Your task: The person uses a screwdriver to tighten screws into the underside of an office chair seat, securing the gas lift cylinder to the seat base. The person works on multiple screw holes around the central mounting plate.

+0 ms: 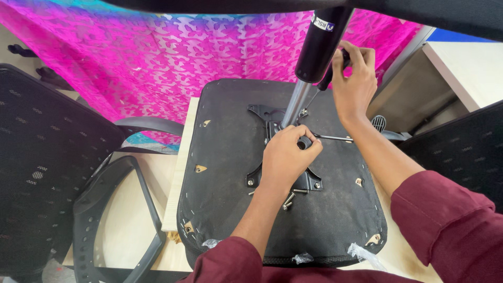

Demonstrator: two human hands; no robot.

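We see the pink patterned cloth (173, 57) hanging across the back, and dark mesh chair backs (47, 157) at both sides. In the middle lies the upturned chair seat (225, 199), resting on a pale table (181, 173) with its black underside facing us. We judge it bulky and fairly heavy, stiff at the board but soft at the padded edge, so the rim or the metal plate gives the surest hold.

Bolted to the seat is the black metal plate (262, 112), and from it rises the gas cylinder (319, 42), a thick black tube over a slim bright rod. The rod looks smooth and slippery; the plate looks rigid and firm to brace against.

Our left hand (288, 157) rests on the plate, fingers curled shut around a small black knob at its centre. Our right hand (353, 84) is up beside the cylinder, fingers closed on the handle of a screwdriver (322, 86) whose tip points down at a bolt by the rod.

Smallest are the loose screws (288, 200) lying on the seat just below the plate; they are light and would roll easily.
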